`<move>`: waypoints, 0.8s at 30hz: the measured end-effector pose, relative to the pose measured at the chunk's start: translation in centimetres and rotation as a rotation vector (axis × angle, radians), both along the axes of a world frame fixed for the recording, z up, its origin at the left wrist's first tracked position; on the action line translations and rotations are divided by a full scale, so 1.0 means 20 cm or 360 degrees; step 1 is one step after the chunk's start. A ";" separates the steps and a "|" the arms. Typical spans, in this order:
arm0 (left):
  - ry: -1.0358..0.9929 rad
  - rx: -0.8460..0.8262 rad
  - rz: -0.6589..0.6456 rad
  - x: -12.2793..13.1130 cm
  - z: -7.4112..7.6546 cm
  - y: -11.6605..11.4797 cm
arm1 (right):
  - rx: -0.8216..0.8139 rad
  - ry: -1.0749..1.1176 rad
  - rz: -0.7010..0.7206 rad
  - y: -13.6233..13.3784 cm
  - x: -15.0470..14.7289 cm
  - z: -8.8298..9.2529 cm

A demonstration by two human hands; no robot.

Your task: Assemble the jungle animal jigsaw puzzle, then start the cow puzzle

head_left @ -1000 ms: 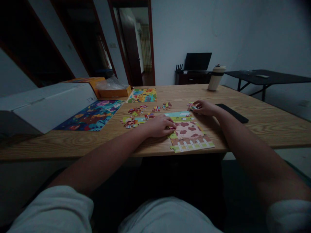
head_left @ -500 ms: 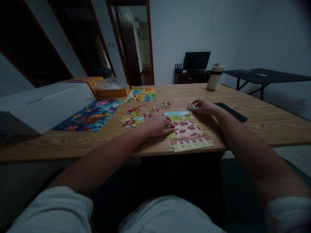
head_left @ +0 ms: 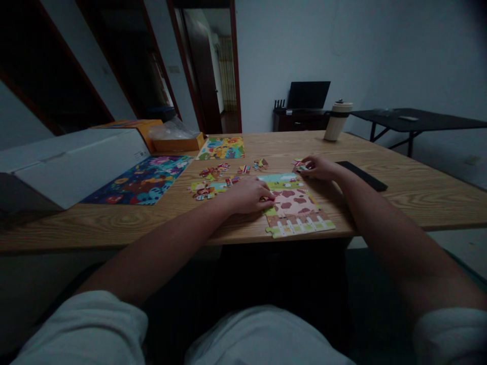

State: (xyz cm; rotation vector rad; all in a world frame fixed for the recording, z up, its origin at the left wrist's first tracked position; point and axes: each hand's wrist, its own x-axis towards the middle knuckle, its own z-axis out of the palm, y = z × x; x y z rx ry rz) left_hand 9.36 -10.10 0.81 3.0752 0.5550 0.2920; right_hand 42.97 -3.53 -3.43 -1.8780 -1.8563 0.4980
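A partly joined jigsaw puzzle [head_left: 294, 203] lies near the table's front edge, showing a brown-spotted cow body, a white fence and green fields. At its left edge is my left hand [head_left: 251, 195], thumb and fingers closed on a puzzle piece that they mostly cover. My right hand [head_left: 320, 168] is beyond the puzzle's far right corner, its fingertips pinched on a small puzzle piece [head_left: 299, 169]. Loose puzzle pieces [head_left: 215, 172] are scattered left of the puzzle, and a joined strip of pieces [head_left: 207, 190] lies by my left hand.
Two finished puzzles, one dark blue [head_left: 140, 180] and one yellow-green [head_left: 221, 148], lie at the left. A white box [head_left: 72, 162] and an orange box tray [head_left: 177, 143] holding clear plastic stand there. A black flat object [head_left: 361, 175] and a cream tumbler [head_left: 337, 121] are on the right.
My left hand has shifted very slightly to the right at the puzzle's edge. My right hand stays at the same pieces.
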 end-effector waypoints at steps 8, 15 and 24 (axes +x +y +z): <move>0.0017 -0.0064 -0.0053 0.01 0.02 0.01 | -0.0062 0.0056 0.0025 -0.02 -0.01 0.02; 0.0042 -0.0053 -0.0121 0.01 0.02 0.01 | -0.0052 0.0064 0.0001 -0.01 -0.01 0.00; 0.0039 -0.0033 -0.0112 -0.01 0.02 0.01 | 0.0013 0.0073 0.0004 0.00 0.01 -0.01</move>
